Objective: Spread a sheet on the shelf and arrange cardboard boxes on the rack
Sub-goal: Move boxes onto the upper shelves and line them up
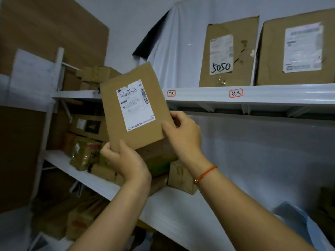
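Holding a cardboard box [135, 107] up with both hands, in front of the rack, level with the front edge of the upper shelf [253, 96] and near its left end. Box is tilted, white shipping label [135, 105] facing me.

Far left: brown board against the wall, a white upright of the side rack [54, 98], small taped boxes piled on its shelves, more cartons on the floor below.

My left hand [125, 160] grips the box's lower left corner, thumb on the labelled face, fingers curled round behind. My right hand [183, 134] grasps the lower right edge, thumb on the front, fingers wrapped behind; red string bracelet [204, 173] on that wrist.

Under the held box, on the middle shelf [181, 211] toward its left end, a stack of boxes [159, 160] and a small carton [181, 176] just beside it; the held box looks clear of them but I can't tell for sure.

White sheet [174, 51] hangs down behind the upper shelf, dark fold at its upper left corner. Two red-bordered tags [235, 93] stuck on the shelf's front edge.

Right half of the upper shelf: box marked 5050 [228, 53] standing upright, larger box [297, 49] just beside it at the right end, both labels facing out. Lower right corner of the middle shelf: something pale blue, blurred.
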A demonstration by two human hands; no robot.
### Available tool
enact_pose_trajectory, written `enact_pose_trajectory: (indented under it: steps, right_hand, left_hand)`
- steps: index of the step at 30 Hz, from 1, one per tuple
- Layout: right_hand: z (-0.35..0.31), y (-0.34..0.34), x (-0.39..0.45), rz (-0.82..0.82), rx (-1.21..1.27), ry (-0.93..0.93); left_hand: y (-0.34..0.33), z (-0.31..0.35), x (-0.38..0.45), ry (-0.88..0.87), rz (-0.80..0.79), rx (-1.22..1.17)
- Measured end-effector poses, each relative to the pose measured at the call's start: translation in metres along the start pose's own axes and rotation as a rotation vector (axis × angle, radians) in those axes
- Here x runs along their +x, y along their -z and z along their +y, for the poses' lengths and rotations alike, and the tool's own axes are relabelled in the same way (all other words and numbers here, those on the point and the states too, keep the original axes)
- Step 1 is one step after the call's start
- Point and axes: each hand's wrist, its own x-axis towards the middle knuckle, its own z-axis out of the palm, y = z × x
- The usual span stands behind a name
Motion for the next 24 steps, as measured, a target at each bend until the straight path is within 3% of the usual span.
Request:
enact_pose_trajectory:
  steps: [11,16,24]
  right_hand:
    - [-0.026,0.005,0.110,0.160,0.090,0.238]
    - [-0.020,0.002,0.162,0.157,-0.063,0.344]
    - [0.018,-0.014,0.211,0.172,-0.379,0.309]
  left_hand:
    - [-0.101,0.046,0.080,-0.482,-0.450,0.131]
    - [-0.166,0.041,0.129,-0.560,-0.629,0.226]
    - [-0.231,-0.007,0.191,-0.591,-0.868,0.415]
